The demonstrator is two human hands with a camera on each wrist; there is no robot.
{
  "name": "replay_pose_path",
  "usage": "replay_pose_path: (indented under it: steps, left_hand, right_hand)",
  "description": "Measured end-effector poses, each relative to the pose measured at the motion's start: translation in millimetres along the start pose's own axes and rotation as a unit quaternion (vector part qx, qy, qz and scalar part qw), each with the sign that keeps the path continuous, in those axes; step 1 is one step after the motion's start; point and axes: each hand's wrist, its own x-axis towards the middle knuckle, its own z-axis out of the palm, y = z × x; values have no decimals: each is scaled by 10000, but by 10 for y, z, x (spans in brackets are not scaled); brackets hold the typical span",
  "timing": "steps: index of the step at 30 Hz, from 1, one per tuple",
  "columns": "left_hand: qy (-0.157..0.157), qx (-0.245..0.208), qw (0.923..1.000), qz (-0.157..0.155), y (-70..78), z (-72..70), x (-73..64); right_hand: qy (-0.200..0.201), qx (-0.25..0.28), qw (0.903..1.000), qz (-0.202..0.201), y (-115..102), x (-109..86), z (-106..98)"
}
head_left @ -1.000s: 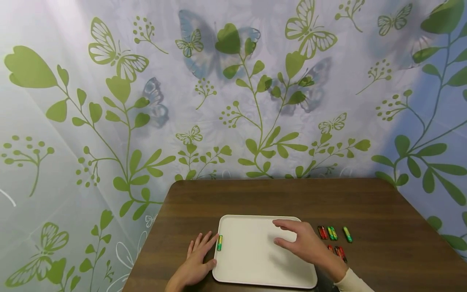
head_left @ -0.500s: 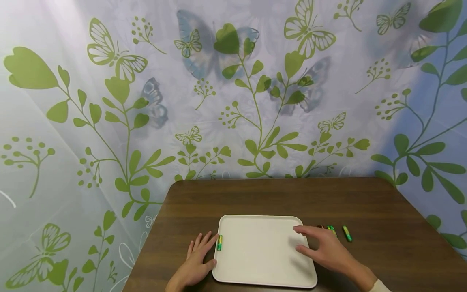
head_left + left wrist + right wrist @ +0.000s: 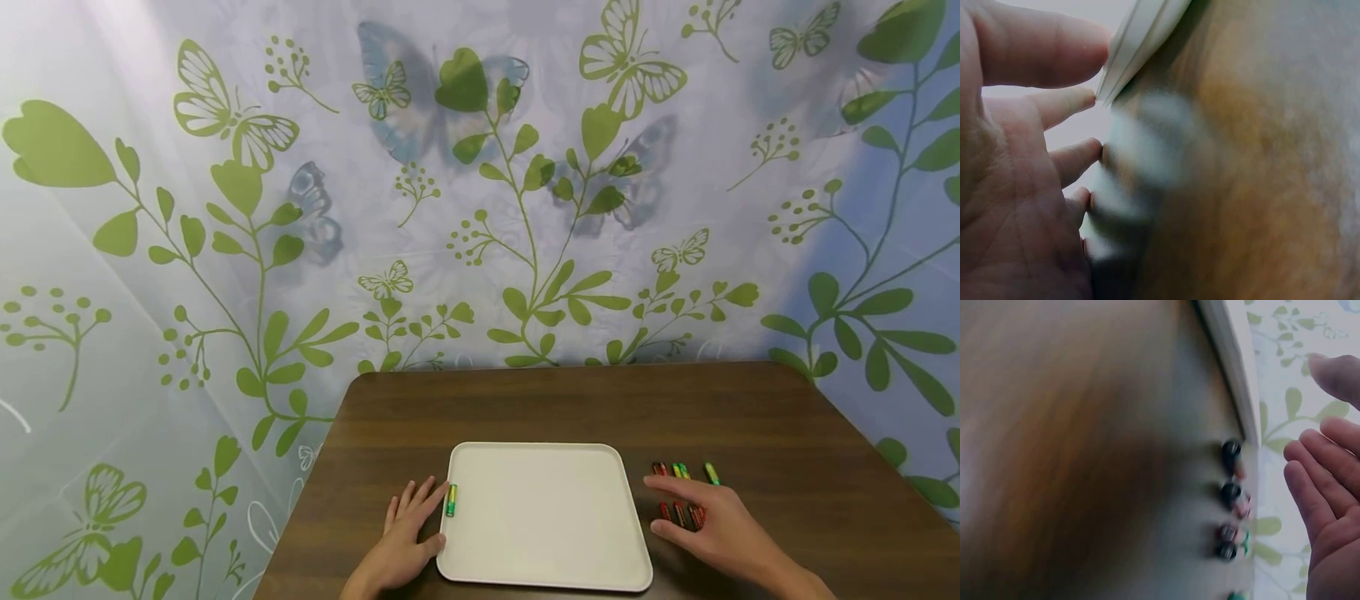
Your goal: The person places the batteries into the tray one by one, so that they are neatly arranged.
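A cream rectangular tray [image 3: 543, 517] lies on the brown table, with one green-and-yellow battery [image 3: 452, 500] standing along its left inner edge. My left hand [image 3: 401, 537] rests at the tray's left side, fingers straight; in the left wrist view the thumb and a fingertip touch the tray rim [image 3: 1138, 47]. Right of the tray my right hand [image 3: 716, 525] hovers over the loose batteries with fingers extended and nothing held. Red-and-black batteries [image 3: 681, 514] show between its thumb and fingers. In the right wrist view, battery ends [image 3: 1230, 490] line up beyond the open palm.
Behind the right hand lie a green pair of batteries [image 3: 680, 471], a red-and-black one [image 3: 659, 468] and a single green one [image 3: 711, 473]. The wooden table [image 3: 555, 404] reaches back to a patterned curtain [image 3: 420, 208] with leaves and butterflies.
My right hand has moved right, from above the tray to above the batteries beside it. The left hand, the tray and the battery in it have stayed in place.
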Motion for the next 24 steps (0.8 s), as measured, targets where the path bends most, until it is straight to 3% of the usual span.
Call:
replay_pose_path:
  steps: [9, 14, 24]
  left_hand:
    - [31, 51, 10000, 53, 0, 13, 28]
    - [64, 55, 9999, 134, -5, 12, 46]
    - [60, 40, 9998, 158, -19, 6, 35]
  right_hand:
    - [9, -449, 9986, 282, 169, -185, -176]
    - [155, -667, 9976, 102, 280, -235, -260]
    - [-259, -773, 9960, 367, 415, -297, -334]
